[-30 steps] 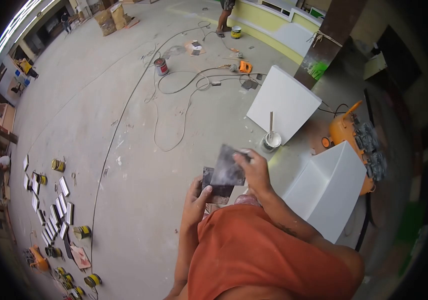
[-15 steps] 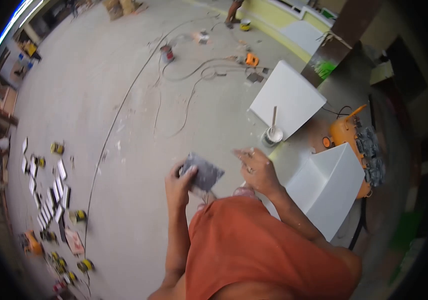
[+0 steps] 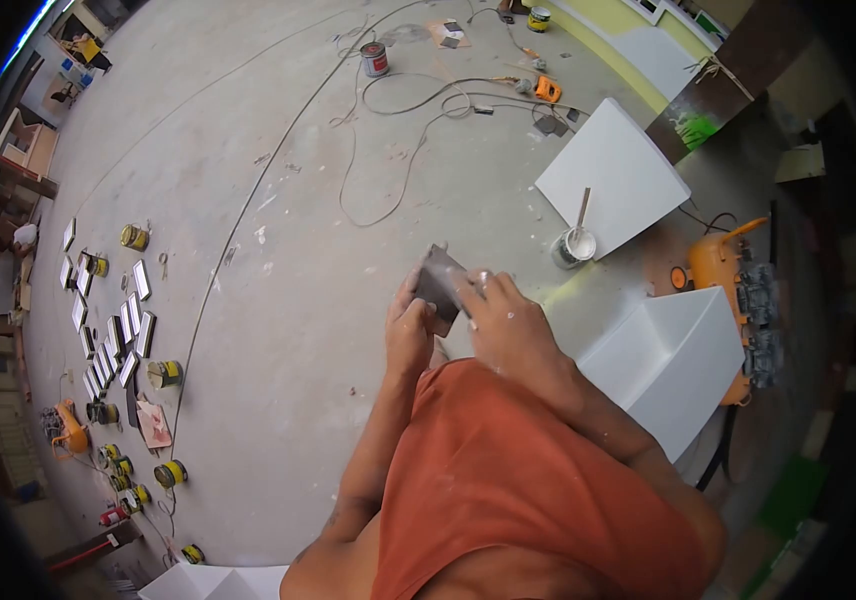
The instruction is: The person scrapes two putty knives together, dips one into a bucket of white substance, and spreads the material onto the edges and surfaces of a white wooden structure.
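Note:
A dark grey, flat sheet [image 3: 438,285] is held up in front of the orange shirt. My left hand [image 3: 411,328] grips its lower left side, the thumb lying over its face. From the right, my right hand [image 3: 510,318] reaches across with its fingers on the sheet's right edge; the fingertips are partly blurred, and white specks dot the skin. Right of the hands, a can of white paste [image 3: 574,247] with a stick standing in it is beside a white panel [image 3: 613,180].
A white open box [image 3: 663,360] and an orange compressor [image 3: 718,265] are at the right. Hoses [image 3: 408,180] curl over the floor near a red-labelled can [image 3: 374,58]. Several metal-edged pieces [image 3: 113,345] and yellow cans [image 3: 163,374] lie at the left.
Both hands have come together around the sheet, which is now tilted more upright. My right hand, apart from it before, now touches it. The view has shifted.

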Action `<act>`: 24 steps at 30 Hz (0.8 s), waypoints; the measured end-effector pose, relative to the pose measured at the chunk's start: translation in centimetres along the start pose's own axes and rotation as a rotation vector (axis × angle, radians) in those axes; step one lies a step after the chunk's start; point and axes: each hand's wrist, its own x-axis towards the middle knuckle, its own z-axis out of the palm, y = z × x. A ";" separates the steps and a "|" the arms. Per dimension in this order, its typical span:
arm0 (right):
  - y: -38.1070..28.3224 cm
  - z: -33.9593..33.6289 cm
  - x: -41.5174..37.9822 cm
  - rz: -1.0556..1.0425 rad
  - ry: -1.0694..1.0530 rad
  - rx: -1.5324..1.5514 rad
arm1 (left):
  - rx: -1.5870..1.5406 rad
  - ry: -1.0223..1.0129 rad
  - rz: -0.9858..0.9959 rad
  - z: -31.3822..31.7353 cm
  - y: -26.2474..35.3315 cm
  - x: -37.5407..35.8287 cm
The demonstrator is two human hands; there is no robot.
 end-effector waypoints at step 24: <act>0.0 3.5 2.7 0.170 0.081 0.355 | 0.194 -0.025 0.071 2.3 0.5 1.1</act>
